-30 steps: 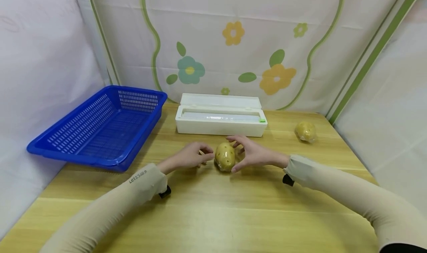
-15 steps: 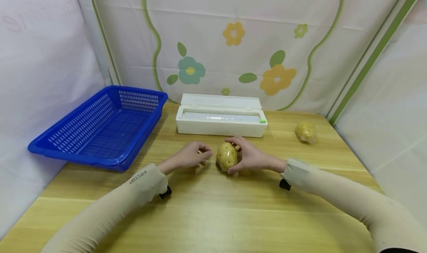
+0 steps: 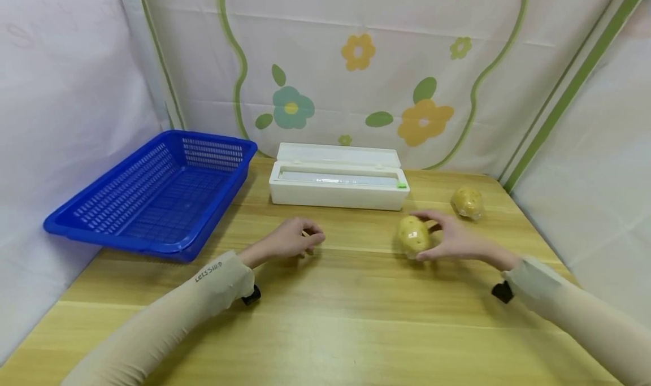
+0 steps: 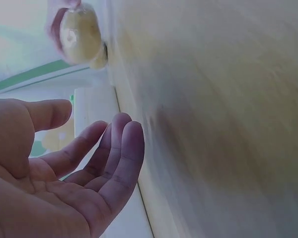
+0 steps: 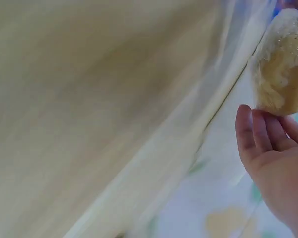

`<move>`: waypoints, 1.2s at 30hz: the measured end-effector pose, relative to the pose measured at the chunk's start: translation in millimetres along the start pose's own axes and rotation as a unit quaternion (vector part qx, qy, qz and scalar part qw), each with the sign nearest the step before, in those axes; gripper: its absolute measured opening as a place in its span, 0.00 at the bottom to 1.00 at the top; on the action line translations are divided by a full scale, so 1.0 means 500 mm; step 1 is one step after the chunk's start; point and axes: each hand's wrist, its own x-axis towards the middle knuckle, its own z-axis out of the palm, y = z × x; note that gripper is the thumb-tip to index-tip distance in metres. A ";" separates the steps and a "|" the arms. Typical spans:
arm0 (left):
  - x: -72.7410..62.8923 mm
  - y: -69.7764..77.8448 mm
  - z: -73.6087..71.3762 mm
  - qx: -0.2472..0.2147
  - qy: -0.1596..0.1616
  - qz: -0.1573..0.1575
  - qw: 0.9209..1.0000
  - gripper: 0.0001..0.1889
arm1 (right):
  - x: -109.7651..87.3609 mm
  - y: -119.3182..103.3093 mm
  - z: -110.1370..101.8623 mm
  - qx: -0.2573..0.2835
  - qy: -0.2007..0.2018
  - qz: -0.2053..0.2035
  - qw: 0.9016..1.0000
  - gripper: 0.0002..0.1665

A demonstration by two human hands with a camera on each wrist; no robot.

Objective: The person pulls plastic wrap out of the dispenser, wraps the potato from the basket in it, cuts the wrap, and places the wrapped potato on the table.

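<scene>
My right hand (image 3: 452, 238) grips a potato (image 3: 413, 236) wrapped in clear film, thumb on the near side and fingers on the far side. In the right wrist view crumpled film covers the held potato (image 5: 280, 69), which is off the table. My left hand (image 3: 289, 239) hovers low over the table with loosely bent fingers and nothing in them; its palm and fingers (image 4: 126, 158) show in the left wrist view. A second wrapped potato (image 3: 467, 203) lies on the table, behind and to the right of the held one.
At the back middle stands a white cling film box (image 3: 338, 195), its lid raised, with a green slider (image 3: 402, 186) at the right end. A blue plastic basket (image 3: 190, 242) with slotted walls is on the left. Fabric walls enclose the wooden table (image 3: 325, 318).
My right hand has closed around the potato and carried it right, away from my left hand and toward the other potato. The left hand has stayed nearly still.
</scene>
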 end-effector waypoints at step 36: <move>-0.038 0.046 0.001 0.284 0.285 0.154 0.902 0.17 | -0.002 -0.176 -0.005 -0.172 0.192 0.071 0.964 0.42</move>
